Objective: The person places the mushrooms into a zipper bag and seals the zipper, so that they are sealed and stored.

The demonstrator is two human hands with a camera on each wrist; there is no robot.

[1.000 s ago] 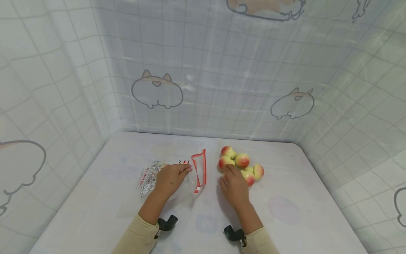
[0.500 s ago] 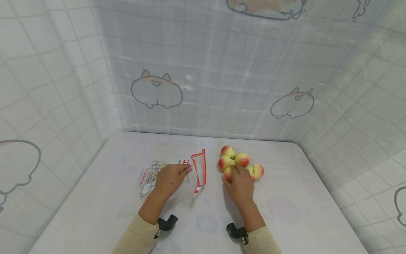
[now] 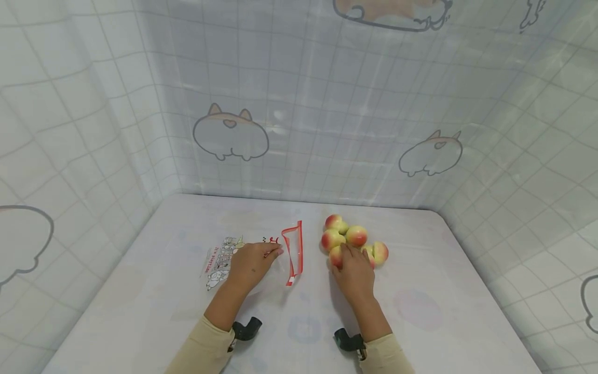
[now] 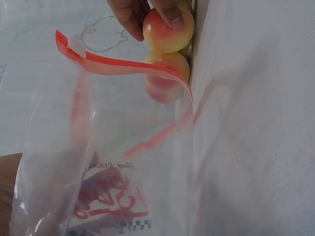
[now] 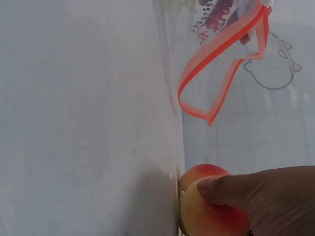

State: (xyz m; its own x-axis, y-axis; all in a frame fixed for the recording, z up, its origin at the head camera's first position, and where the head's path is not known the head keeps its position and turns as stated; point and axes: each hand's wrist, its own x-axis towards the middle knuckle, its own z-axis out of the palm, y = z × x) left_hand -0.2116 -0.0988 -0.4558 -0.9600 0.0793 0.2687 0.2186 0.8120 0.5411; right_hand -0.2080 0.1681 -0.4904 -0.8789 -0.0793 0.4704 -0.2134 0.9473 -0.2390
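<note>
A clear zip bag with a red-edged mouth and cartoon print lies on the table's left middle. My left hand pinches its upper side just behind the mouth, which gapes toward the right. Right of the bag is a cluster of several smooth fruits, yellow with red blushes. My right hand grips one fruit at the cluster's near left, its thumb pressed on the side. The fingertips on the far side are partly hidden. In the left wrist view that fruit shows beyond the bag's red zip.
The white table ends at a patterned curtain behind, with more curtain at both sides. A black wrist mount sits on the left sleeve, another wrist mount on the right.
My right hand has shifted slightly right over the cluster, uncovering the near left fruit, and has stayed there since. My left hand keeps its pinch on the bag.
</note>
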